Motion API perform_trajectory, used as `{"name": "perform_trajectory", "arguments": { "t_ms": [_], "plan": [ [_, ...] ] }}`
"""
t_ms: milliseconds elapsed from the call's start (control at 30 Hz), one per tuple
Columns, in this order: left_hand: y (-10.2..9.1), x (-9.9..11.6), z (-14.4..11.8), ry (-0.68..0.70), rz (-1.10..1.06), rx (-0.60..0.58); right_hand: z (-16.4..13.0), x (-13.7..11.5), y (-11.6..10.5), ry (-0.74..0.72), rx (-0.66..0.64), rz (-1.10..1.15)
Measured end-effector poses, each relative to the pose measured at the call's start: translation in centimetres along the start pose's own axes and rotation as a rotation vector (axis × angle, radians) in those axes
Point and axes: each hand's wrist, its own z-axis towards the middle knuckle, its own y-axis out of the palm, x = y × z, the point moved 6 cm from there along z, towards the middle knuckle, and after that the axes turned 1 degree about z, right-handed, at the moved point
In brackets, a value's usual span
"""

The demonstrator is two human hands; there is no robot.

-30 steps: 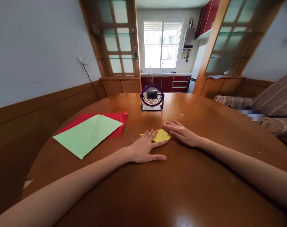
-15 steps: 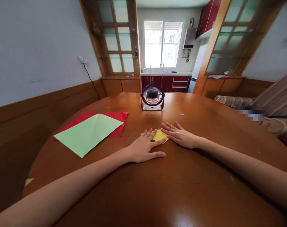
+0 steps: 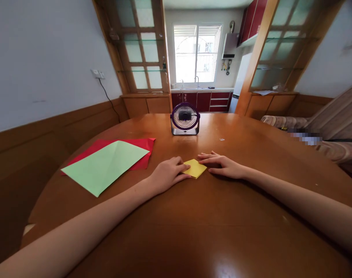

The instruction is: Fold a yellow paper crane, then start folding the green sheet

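A small folded piece of yellow paper point(image 3: 196, 168) lies on the wooden table point(image 3: 210, 224) between my two hands. My left hand point(image 3: 170, 172) has its fingers curled in and grips the paper's left side, with the thumb at the near edge; that side is partly hidden by the fingers. At the right, my right hand point(image 3: 225, 165) is open, palm down, its fingers stretched toward the paper. The index fingertips are near the paper's upper right edge; whether they touch it I cannot tell.
To the left, a light green sheet point(image 3: 106, 166) lies over a red sheet point(image 3: 149, 144). A small purple fan point(image 3: 185, 116) stands upright beyond my hands. Farther right is a striped sofa point(image 3: 335, 119). A tiny white scrap point(image 3: 221, 139) lies right of the fan.
My left hand has gone from spread flat over the yellow paper to curled around its left side. My right hand has drawn back slightly to the right, uncovering more of the paper.
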Motion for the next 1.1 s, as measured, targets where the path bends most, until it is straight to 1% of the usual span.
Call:
{"name": "perform_trajectory", "arguments": {
  "t_ms": [100, 167, 233, 300, 367, 400, 467, 500, 533, 567, 667, 767, 867, 933, 1033, 1100],
  "plan": [
    [-0.2, 0.0, 0.1, 0.084, 0.066, 0.021, 0.4, -0.5, 0.0, -0.040, 0.071, 0.022],
    [-0.4, -0.1, 0.1, 0.088, 0.071, 0.046, 0.6, -0.9, 0.0, -0.070, 0.115, 0.073],
    [-0.7, -0.2, 0.0, 0.070, 0.028, 0.077, 0.8, -1.3, 0.0, -0.084, 0.148, 0.140],
    [-1.2, -0.5, -0.1, 0.012, -0.065, 0.131, 1.0, -1.8, -0.1, -0.070, 0.200, 0.229],
    [-1.7, -0.8, -0.3, -0.097, -0.204, 0.189, 1.1, -2.3, -0.3, -0.024, 0.289, 0.359],
    [-1.9, -1.0, -0.4, -0.162, -0.284, 0.219, 1.1, -2.5, -0.3, 0.018, 0.332, 0.417],
    [-2.2, -1.1, -0.7, -0.270, -0.460, 0.265, 1.0, -2.5, -0.3, 0.152, 0.452, 0.633],
    [-2.2, -1.0, -0.7, -0.304, -0.552, 0.273, 1.1, -2.5, 0.1, 0.218, 0.454, 0.742],
    [-2.2, -0.8, -0.7, -0.328, -0.638, 0.276, 1.2, -2.6, 0.3, 0.249, 0.470, 0.828],
    [-2.1, -0.6, -0.7, -0.344, -0.719, 0.275, 1.3, -2.8, 0.5, 0.263, 0.478, 0.887],
    [-1.8, -0.1, -0.6, -0.384, -0.900, 0.284, 1.7, -3.2, 1.2, 0.285, 0.443, 1.042],
    [-1.2, -0.3, -0.5, -0.459, -1.051, 0.306, 2.0, -3.2, 1.9, 0.293, 0.399, 1.165],
    [-0.4, -0.6, -0.6, -0.530, -1.174, 0.312, 2.2, -3.0, 2.2, 0.282, 0.395, 1.160],
    [0.0, -0.5, -0.6, -0.534, -1.233, 0.299, 2.1, -2.8, 2.3, 0.288, 0.400, 1.114],
    [0.6, 0.0, -0.5, -0.543, -1.325, 0.234, 2.0, -2.6, 2.3, 0.312, 0.405, 1.060],
    [1.0, 0.5, -0.4, -0.568, -1.390, 0.161, 1.8, -2.4, 2.3, 0.336, 0.410, 1.036]
  ]
}}
